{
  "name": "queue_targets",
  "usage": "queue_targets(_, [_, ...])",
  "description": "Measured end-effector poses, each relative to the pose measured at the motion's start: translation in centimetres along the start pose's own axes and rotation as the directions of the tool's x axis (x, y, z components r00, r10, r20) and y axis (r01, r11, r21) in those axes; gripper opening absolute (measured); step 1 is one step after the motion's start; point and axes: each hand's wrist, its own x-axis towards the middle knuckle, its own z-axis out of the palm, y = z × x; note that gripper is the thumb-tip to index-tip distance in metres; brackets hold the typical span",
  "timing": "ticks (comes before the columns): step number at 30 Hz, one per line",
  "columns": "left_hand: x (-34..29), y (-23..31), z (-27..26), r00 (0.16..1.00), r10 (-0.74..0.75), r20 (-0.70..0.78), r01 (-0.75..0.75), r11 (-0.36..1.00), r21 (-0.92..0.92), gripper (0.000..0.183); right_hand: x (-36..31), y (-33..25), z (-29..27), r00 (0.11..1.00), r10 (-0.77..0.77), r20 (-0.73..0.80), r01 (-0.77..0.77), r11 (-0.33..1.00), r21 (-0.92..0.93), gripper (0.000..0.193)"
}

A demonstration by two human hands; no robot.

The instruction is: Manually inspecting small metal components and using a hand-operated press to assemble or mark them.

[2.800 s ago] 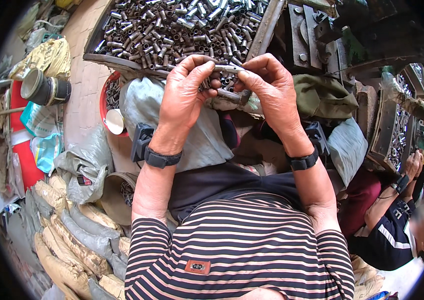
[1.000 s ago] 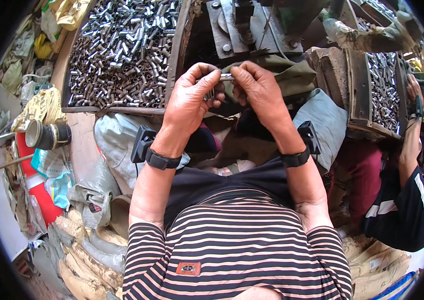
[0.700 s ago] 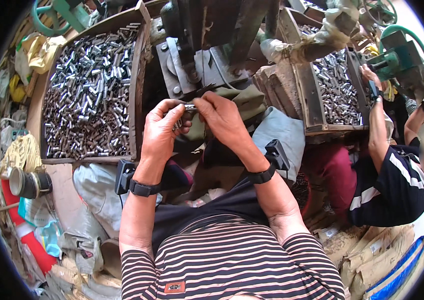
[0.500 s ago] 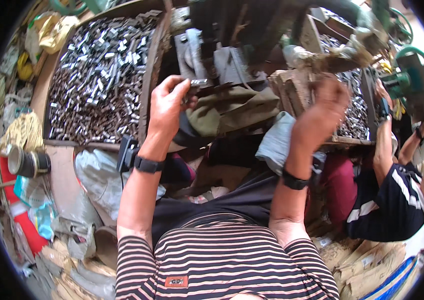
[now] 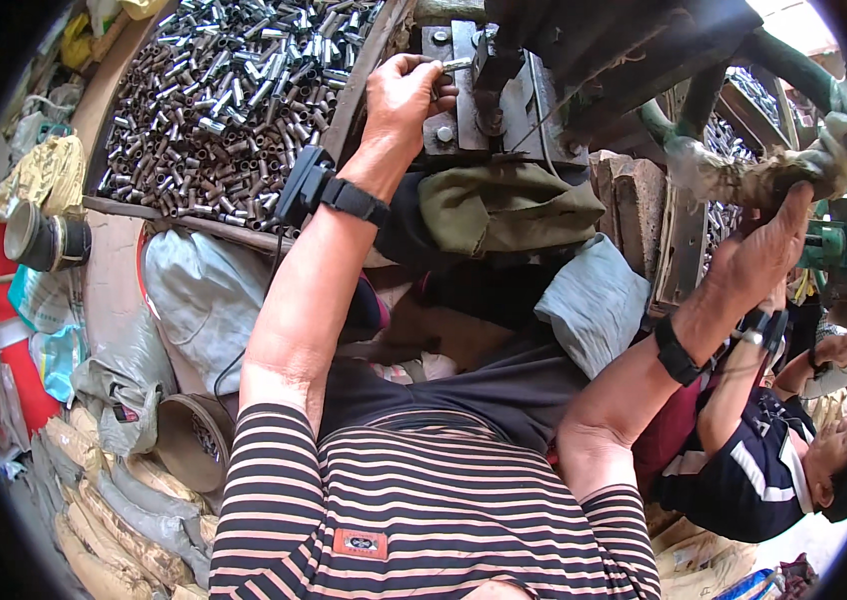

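Observation:
My left hand [image 5: 406, 100] pinches a small metal tube [image 5: 458, 65] between thumb and fingertips. The tube points at the dark ram [image 5: 497, 68] of a press, just above its bolted base plate [image 5: 441, 134]. Out to the right, my right hand [image 5: 759, 250] is closed on the cloth-wrapped handle [image 5: 729, 175] of the press; its fingertips are partly hidden by the wrapping. Left of the press, a wooden tray [image 5: 352, 100] holds a heap of short metal tubes [image 5: 234, 110], some shiny, some brown.
An olive cloth [image 5: 504, 208] hangs below the base plate, with a pale blue cloth [image 5: 596, 300] beside it. Wooden blocks [image 5: 636, 205] stand right of the press. A co-worker [image 5: 744, 460] sits at a green machine [image 5: 844, 245] at far right. A round container [image 5: 194, 440] lies lower left.
My left hand has moved up and right with the tube, to the press. My right hand has swung right and taken hold of the wrapped handle. The whole view has shifted.

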Motion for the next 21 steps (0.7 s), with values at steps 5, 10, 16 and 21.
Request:
queue_targets(5, [2.2, -0.6, 0.6, 0.999, -0.02, 0.041, 0.016, 0.997, 0.075, 0.016, 2.7, -0.2, 1.2, 0.988, -0.068, 0.142, 0.074, 0.997, -0.037, 0.021])
queue_targets(10, [2.9, -0.8, 1.4, 0.993, -0.079, 0.089, 0.066, 0.987, 0.147, 0.016, 3.6, -0.2, 1.2, 0.975, -0.125, 0.183, 0.148, 0.981, -0.123, 0.013])
queue_targets(16, [3.2, -0.8, 2.9, 0.987, 0.084, 0.133, -0.144, 0.822, 0.551, 0.025, 1.0, 3.3, 2.3, 0.99, -0.139, -0.01, 0.137, 0.984, -0.114, 0.01])
queue_targets(21, [5.2, -0.4, 2.0, 0.961, 0.096, 0.26, -0.266, 0.589, 0.764, 0.027, -0.4, 5.2, 2.2, 0.981, -0.178, -0.073, 0.177, 0.984, -0.022, 0.007])
